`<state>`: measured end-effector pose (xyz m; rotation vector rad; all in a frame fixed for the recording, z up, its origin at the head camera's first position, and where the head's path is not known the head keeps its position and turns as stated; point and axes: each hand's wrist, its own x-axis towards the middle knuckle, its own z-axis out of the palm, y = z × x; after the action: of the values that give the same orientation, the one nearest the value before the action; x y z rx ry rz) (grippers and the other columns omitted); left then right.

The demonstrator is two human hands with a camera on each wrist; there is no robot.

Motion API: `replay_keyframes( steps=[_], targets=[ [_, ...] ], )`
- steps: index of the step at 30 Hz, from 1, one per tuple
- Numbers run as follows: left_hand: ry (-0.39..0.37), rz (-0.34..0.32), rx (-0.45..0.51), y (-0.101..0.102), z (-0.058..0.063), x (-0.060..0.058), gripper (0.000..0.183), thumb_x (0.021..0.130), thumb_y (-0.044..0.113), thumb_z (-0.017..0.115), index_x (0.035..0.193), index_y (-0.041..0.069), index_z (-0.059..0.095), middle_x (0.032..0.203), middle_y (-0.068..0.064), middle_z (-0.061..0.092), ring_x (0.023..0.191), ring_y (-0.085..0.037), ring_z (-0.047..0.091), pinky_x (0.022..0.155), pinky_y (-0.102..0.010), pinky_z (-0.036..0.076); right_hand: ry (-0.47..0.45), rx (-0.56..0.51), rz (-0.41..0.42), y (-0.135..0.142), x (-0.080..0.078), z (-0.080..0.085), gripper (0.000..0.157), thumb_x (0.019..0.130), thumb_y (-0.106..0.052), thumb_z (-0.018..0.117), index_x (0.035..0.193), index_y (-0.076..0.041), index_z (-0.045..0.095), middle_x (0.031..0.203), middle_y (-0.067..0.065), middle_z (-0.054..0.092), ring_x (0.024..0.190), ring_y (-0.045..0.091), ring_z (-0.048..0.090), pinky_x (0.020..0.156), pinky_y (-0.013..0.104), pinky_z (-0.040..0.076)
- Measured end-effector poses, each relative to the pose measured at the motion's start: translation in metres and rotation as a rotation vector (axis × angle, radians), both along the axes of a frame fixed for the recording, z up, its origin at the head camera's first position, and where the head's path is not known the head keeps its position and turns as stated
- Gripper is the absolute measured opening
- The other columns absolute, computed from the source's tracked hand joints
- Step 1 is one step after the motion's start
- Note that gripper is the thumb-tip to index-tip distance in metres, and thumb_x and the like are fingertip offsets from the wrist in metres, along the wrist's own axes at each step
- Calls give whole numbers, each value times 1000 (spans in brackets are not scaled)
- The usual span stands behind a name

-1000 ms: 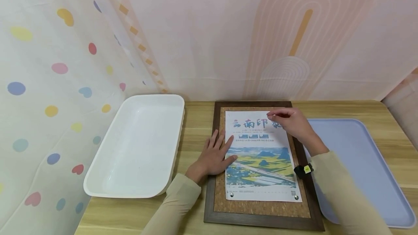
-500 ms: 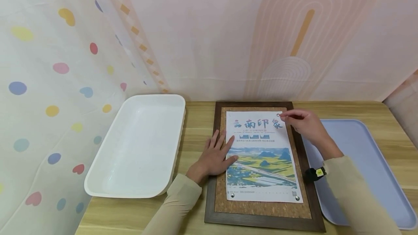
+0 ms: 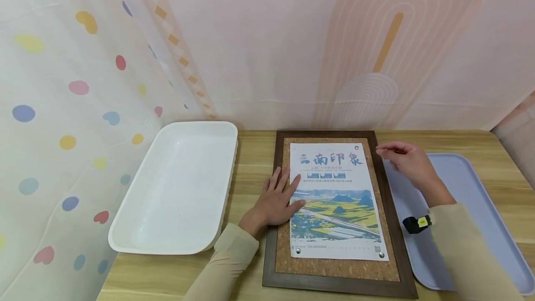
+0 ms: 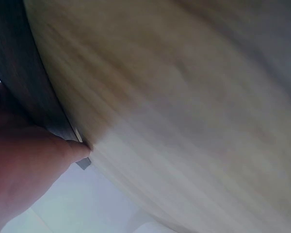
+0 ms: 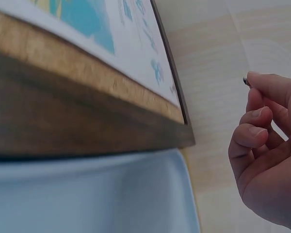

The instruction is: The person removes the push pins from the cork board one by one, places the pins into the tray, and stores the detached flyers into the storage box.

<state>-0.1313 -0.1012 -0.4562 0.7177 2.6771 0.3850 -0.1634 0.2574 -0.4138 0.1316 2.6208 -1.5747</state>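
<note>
A printed landscape poster [image 3: 334,212] lies on a brown-framed cork board [image 3: 334,267]. My left hand [image 3: 273,201] rests with fingers spread across the board's left frame and the poster's left edge. In the left wrist view, part of this hand [image 4: 34,165] shows beside the dark frame. My right hand [image 3: 407,164] is raised just past the board's right edge, over the blue tray's upper left corner. Between its thumb and index finger it pinches a small silver thumbtack [image 5: 246,81]. Other tacks show at the poster's lower left [image 3: 298,251], lower right [image 3: 381,255] and upper right [image 3: 356,148].
The light blue tray [image 3: 468,208] lies right of the board, close along its frame. A deep white tray [image 3: 179,199] stands to the left on the wooden table [image 3: 251,147]. Behind rises a pink patterned cloth [image 3: 267,50].
My right hand has moved rightward from over the poster's top to beyond the board's right edge, uncovering the upper right tack. My left hand has stayed in place.
</note>
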Motion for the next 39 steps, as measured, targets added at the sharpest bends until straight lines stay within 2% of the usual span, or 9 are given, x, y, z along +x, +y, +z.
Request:
replay_keyframes(
  steps=[4,13,22,32,37,39],
  targets=[
    [-3,2,2,0,-1,0,71,104,55,34,161,23,7,166,-9,-9,151,-32,-16,120,-58,2,-9,-29,-13,10,-1,-5,38,101,-28,60,125,1,63,94,-10,67,72,12,50,61,28,45],
    [-3,0,9,0,-2,0,71,104,55,34,161,23,6,166,-9,-10,151,-32,-17,120,-59,1,6,-94,-61,26,-2,-18,35,98,-22,64,120,5,63,87,-17,66,63,6,49,56,24,44],
    [2,-1,16,0,-2,-2,71,104,55,34,161,23,6,166,-9,-11,151,-32,-18,120,-59,0,-17,-49,-97,35,-6,-31,37,98,-26,65,117,6,65,76,-19,63,58,6,47,51,25,42],
    [1,4,7,-1,-4,-3,71,104,56,33,161,24,5,166,-8,-12,151,-30,-19,120,-58,0,-92,-41,-141,37,-5,-39,33,100,-28,61,117,1,64,74,-17,60,58,7,46,51,24,42],
    [-2,6,7,0,-4,-2,71,104,56,33,161,24,6,166,-8,-12,151,-30,-19,120,-58,0,-125,-72,-147,39,-5,-42,22,99,-29,62,107,-10,69,77,-21,61,60,5,46,51,23,41],
    [-1,7,7,0,-5,-2,71,104,56,33,161,24,6,166,-8,-12,151,-30,-18,120,-58,0,-130,-60,-146,39,-6,-44,22,99,-31,62,107,-11,70,78,-22,61,63,5,48,53,23,42]
  ],
)
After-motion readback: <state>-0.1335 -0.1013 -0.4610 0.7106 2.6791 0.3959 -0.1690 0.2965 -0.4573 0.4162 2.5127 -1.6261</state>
